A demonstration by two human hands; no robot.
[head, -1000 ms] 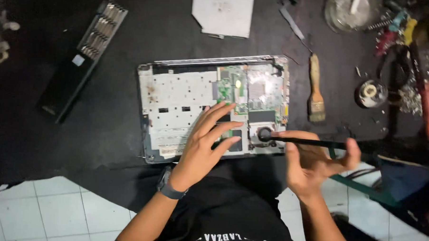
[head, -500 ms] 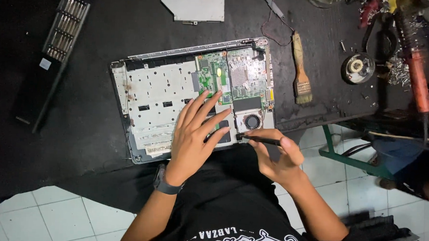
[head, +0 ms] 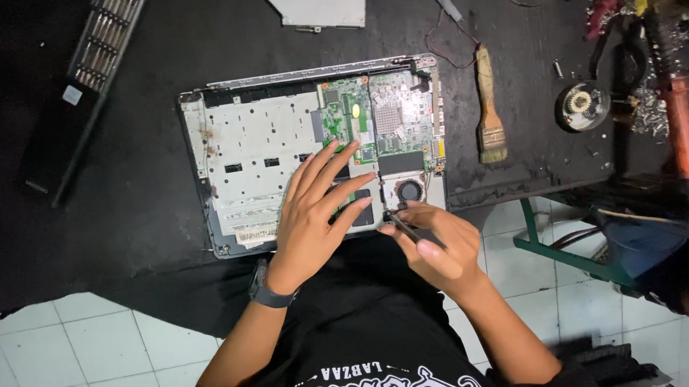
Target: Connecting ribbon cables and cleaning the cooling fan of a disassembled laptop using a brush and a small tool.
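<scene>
While left hand [head: 313, 215] lies flat on laptop [head: 285, 138], right hand [head: 434, 246] pinches probably a screwdriver [head: 408, 228].

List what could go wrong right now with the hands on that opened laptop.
1. The right hand holds a dark screwdriver at the corner beside the fan; a slip might gouge the green circuit board.
2. The left hand lies flat on the laptop; bare fingers pressing there may stress exposed parts.
3. The laptop sits near the table's front edge, so a freed screw could drop to the tiled floor.
</scene>
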